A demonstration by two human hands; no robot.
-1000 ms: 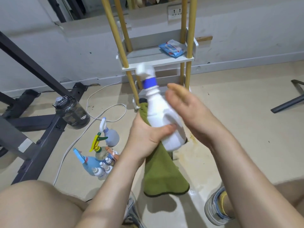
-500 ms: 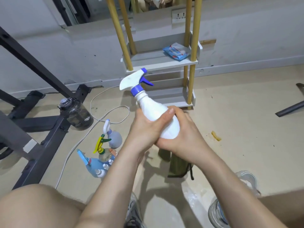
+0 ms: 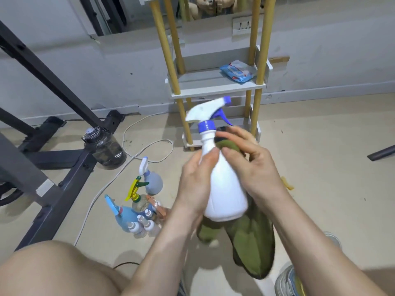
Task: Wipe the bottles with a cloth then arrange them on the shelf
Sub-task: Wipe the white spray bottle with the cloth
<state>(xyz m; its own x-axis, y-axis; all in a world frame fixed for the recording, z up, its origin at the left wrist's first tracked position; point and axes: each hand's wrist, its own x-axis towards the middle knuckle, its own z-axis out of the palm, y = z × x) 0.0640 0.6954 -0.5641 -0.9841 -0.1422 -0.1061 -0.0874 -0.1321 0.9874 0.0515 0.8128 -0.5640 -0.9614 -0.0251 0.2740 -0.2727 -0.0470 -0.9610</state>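
Nearest: bare knee (image 3: pixel 49 272) fills the lower left corner; a shoe (image 3: pixel 288 280) is cut by the lower right edge.

Green cloth (image 3: pixel 253 248) hangs loose between the forearms. Its lower hem is blurred, and I cannot tell whether it touches the floor (image 3: pixel 320 167).

White spray bottle (image 3: pixel 224 184) is held upright in mid-air, centre frame, with its blue collar and trigger head on top.
- Left hand (image 3: pixel 195 184): fingers wrapped round the bottle's left side, thumb laid across its front.
- Right hand (image 3: pixel 254 165): fingers curled, pressing a bunched fold of cloth against the bottle's shoulder just below the collar.

Left of the hands, a cluster of bottles (image 3: pixel 140 208) stands packed together on the floor. A white cable (image 3: pixel 119 174) runs past its left edge.

Farther left, a dark jug (image 3: pixel 105 149) sits beside the foot of a black metal frame (image 3: pixel 44 144).

Right of the hands, open floor runs out to a dark bar (image 3: pixel 382 152) at the frame edge.

Beyond the bottle head, the shelf (image 3: pixel 213 95) stands against the wall (image 3: pixel 106 67). The low tier is partly hidden. The middle tier carries a blue packet (image 3: pixel 238 73) at its right end by the posts, with grey board showing to its left. A socket (image 3: pixel 241 26) is on the wall above.
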